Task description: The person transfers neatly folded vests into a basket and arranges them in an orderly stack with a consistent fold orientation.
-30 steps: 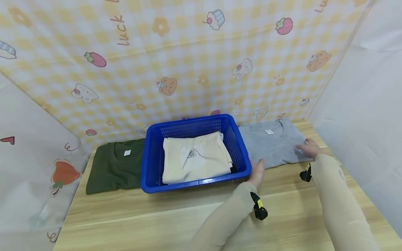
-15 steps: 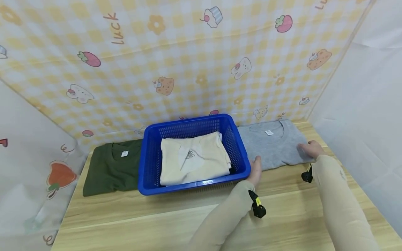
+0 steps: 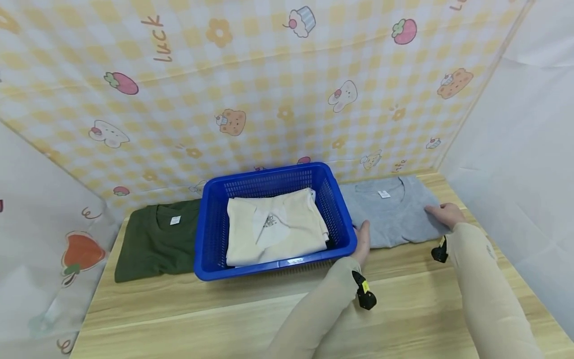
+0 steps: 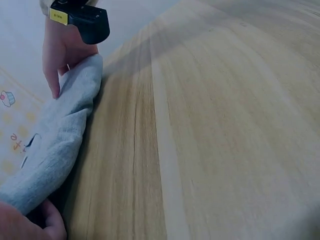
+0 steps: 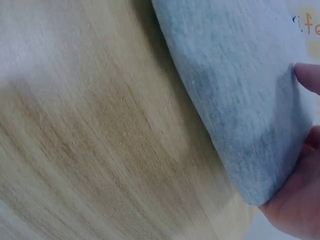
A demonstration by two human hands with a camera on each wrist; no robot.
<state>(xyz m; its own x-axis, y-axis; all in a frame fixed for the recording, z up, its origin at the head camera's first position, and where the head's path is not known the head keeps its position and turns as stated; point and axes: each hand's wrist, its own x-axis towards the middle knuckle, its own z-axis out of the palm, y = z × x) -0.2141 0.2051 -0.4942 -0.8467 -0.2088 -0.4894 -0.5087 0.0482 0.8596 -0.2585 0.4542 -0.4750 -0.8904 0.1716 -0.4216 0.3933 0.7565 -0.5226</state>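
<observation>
A folded grey T-shirt with a white neck label lies to the right of the blue basket. My left hand grips its left end, beside the basket's corner, with most fingers hidden. In the left wrist view, this hand is at the near end, where the shirt edge bulges over the wood. My right hand pinches the right end. The right wrist view shows the right thumb on top of the fabric, the other fingers wrapping beneath, and that corner close over the table.
The blue plastic basket holds a folded cream garment with a print. A folded dark green T-shirt lies to its left, partly behind it. A yellow checked cloth covers the back wall, above the wooden table.
The grey T-shirt has come slightly toward the front edge, with both hands at its ends. The head view has shifted a little; the basket and the green T-shirt stay where they were.
</observation>
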